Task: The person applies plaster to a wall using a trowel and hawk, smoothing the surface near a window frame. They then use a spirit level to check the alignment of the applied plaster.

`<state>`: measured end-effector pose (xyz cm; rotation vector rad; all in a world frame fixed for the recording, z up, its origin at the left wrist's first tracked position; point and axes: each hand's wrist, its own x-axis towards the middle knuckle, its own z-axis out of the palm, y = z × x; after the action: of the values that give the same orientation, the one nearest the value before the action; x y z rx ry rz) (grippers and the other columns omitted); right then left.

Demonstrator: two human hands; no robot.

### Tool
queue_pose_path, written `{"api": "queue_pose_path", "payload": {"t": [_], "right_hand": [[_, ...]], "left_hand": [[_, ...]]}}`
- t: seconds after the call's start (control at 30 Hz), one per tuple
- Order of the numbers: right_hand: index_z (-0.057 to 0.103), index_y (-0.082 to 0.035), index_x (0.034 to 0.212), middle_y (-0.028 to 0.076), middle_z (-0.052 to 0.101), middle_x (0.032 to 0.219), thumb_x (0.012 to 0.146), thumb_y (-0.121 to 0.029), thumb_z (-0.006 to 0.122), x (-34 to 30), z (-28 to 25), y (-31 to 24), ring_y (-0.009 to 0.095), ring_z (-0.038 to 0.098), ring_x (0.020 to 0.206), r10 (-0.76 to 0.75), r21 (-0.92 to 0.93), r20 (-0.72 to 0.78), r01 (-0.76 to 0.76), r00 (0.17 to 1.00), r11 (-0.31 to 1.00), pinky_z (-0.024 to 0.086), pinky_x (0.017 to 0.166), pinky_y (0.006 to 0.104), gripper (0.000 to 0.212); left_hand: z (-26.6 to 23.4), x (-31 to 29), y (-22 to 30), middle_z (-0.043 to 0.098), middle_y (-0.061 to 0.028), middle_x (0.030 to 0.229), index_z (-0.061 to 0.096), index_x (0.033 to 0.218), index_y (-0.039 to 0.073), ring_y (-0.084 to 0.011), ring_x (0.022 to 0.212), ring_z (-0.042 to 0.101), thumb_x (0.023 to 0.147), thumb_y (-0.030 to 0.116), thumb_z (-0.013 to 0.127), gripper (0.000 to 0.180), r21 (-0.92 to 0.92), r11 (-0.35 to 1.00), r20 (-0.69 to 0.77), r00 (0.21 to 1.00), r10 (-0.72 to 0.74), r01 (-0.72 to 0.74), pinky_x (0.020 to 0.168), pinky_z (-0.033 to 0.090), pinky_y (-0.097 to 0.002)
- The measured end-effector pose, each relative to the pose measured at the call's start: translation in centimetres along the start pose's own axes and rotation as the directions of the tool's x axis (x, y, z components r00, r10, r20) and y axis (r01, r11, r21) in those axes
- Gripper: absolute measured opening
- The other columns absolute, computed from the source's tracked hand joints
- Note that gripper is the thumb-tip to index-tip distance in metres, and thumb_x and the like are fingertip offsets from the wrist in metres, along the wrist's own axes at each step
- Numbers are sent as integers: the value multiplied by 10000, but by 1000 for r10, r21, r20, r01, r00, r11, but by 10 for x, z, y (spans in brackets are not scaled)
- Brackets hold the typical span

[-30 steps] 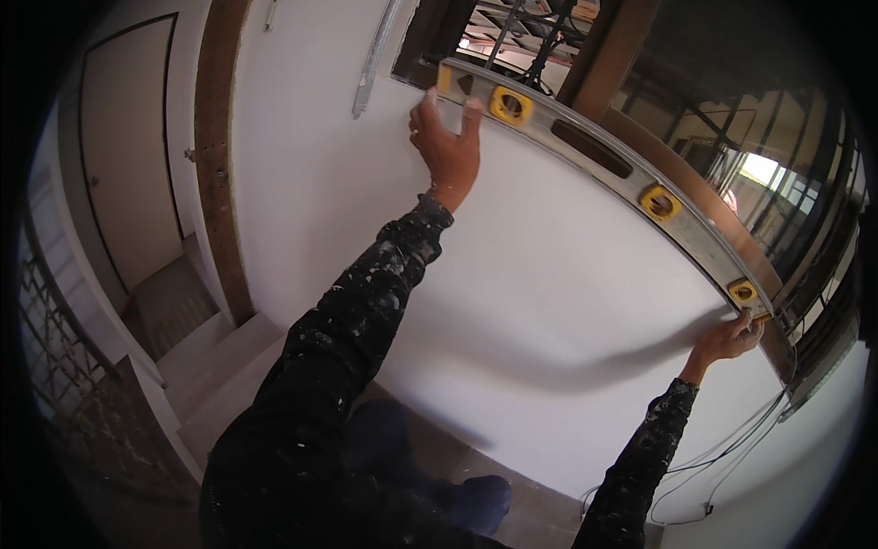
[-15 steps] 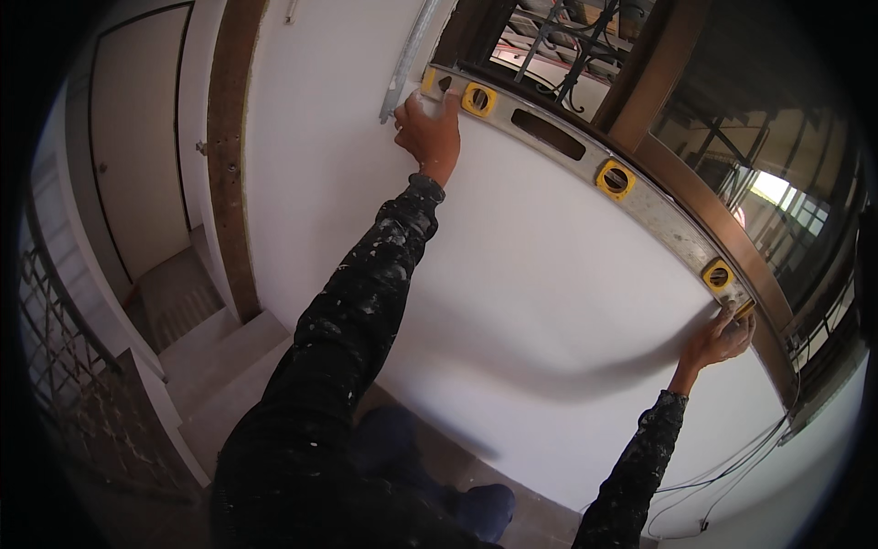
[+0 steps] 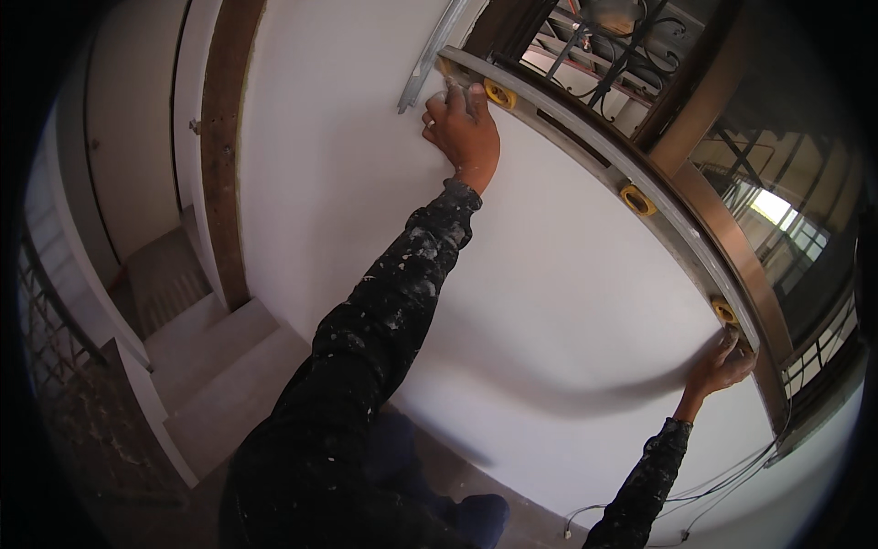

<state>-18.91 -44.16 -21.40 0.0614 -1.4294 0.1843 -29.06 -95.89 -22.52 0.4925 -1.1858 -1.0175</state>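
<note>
A long metal spirit level [image 3: 585, 156] with yellow-framed vials lies along the lower edge of the brown window frame [image 3: 722, 224], tilted so its narrow top edge shows. My left hand [image 3: 465, 133] grips its upper left end, fingers curled round the lower edge. At the far right end my right hand [image 3: 722, 366] holds it from below, thumb and fingers closed on the tip. Close by my left hand, a grey metal corner strip [image 3: 430, 59] runs up the white wall [image 3: 567, 302]. Both black sleeves are spattered with white.
Steps [image 3: 219, 357] go down at the left, beside a metal railing [image 3: 50, 302] and a brown wooden post [image 3: 222, 156]. A pale door [image 3: 133, 137] stands beyond. Loose cables [image 3: 732, 476] hang below the window at right. Wrought-iron bars [image 3: 613, 55] show through the window opening.
The level has tipped, its broad face turning away so more of its top edge shows. Both hands stay on its ends. The view has shifted slightly.
</note>
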Motion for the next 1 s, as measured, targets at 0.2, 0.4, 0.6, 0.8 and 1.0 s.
{"api": "queue_pose_path", "payload": {"t": [0.2, 0.4, 0.6, 0.8, 1.0], "right_hand": [[618, 7, 1267, 169, 648, 1116, 1041, -382, 557, 3, -1, 8, 322, 569, 1050, 77, 145, 32, -81, 997, 986, 445, 939, 463, 454], [665, 14, 1225, 174, 689, 1159, 1052, -349, 536, 4, 4, 11, 330, 593, 1039, -4, 70, -12, 5, 1000, 998, 455, 947, 453, 423], [681, 16, 1202, 178, 695, 1171, 1052, -349, 531, 9, 0, 10, 336, 606, 1063, -38, 42, 56, 36, 998, 998, 447, 967, 457, 423], [685, 8, 1199, 165, 682, 1222, 1054, -346, 525, 8, -1, 12, 329, 595, 1125, -125, 13, 55, 124, 991, 992, 415, 1005, 479, 415], [689, -15, 1203, 136, 666, 1266, 1061, -370, 495, 3, -1, 17, 318, 578, 1177, -176, -49, 77, 180, 981, 982, 363, 1065, 506, 428]], "left_hand": [[-1, -2, 0, 474, -94, 1213, 629, 1353, 85, -295, 1143, 426, 994, 407, 571, 486, -14, 999, 11, 999, 38, -38, 1000, 296, -473], [-5, -2, 3, 455, -84, 1226, 683, 1278, 93, -288, 1154, 409, 975, 391, 615, 431, 21, 997, 40, 997, 72, -72, 996, 294, -467], [-3, -1, 2, 452, -110, 1233, 629, 1344, 59, -311, 1156, 405, 972, 416, 617, 515, 12, 997, 16, 997, 78, -79, 1006, 299, -485], [-3, -1, 1, 443, -132, 1255, 588, 1381, 27, -319, 1166, 401, 972, 421, 609, 568, 47, 994, 39, 994, 101, -103, 1027, 287, -485], [-3, -1, -1, 429, -162, 1341, 591, 1374, 23, -343, 1250, 374, 976, 414, 598, 558, 85, 982, 44, 985, 166, -169, 1058, 271, -512]]}}
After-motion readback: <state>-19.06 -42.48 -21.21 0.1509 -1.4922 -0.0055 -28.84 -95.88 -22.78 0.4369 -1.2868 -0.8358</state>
